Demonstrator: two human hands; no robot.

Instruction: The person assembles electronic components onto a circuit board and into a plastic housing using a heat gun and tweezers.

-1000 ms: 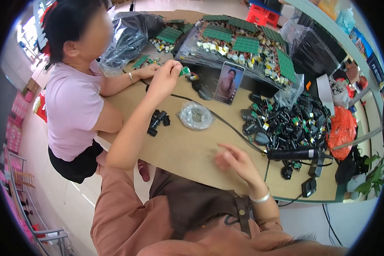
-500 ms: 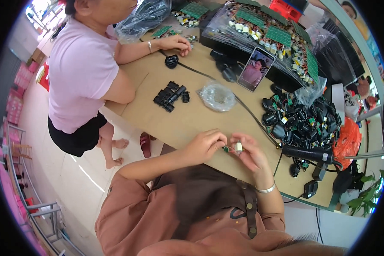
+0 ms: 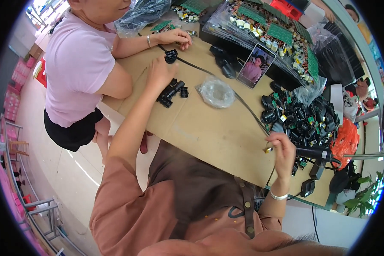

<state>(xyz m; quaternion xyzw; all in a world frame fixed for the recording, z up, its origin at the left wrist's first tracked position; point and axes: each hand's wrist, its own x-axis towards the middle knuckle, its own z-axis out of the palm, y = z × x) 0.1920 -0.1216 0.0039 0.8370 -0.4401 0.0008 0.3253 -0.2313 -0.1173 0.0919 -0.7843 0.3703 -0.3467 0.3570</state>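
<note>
My left hand (image 3: 160, 73) reaches to the far left over the table, between a round black part (image 3: 171, 56) and a cluster of black plastic housings (image 3: 170, 94). Its fingertips are blurred and partly hidden, so I cannot tell whether it holds anything. My right hand (image 3: 284, 150) has its fingers curled beside a black cylindrical tool (image 3: 313, 153). A small pale yellow-white electronic component (image 3: 268, 149) pokes out at those fingers. Just past the hand lies a large heap of black housings with green circuit boards (image 3: 305, 113).
A clear plastic bag roll (image 3: 217, 92) and a black cable (image 3: 247, 110) lie mid-table. A phone (image 3: 256, 66) leans against a black tray heaped with boards (image 3: 269, 36). Another person's hand (image 3: 176, 37) rests at the far left edge. An orange bag (image 3: 344, 138) hangs at right.
My hands, earlier together at the component and its small green board, have parted. The left moved far left toward the black housings; the right moved right with the component.
</note>
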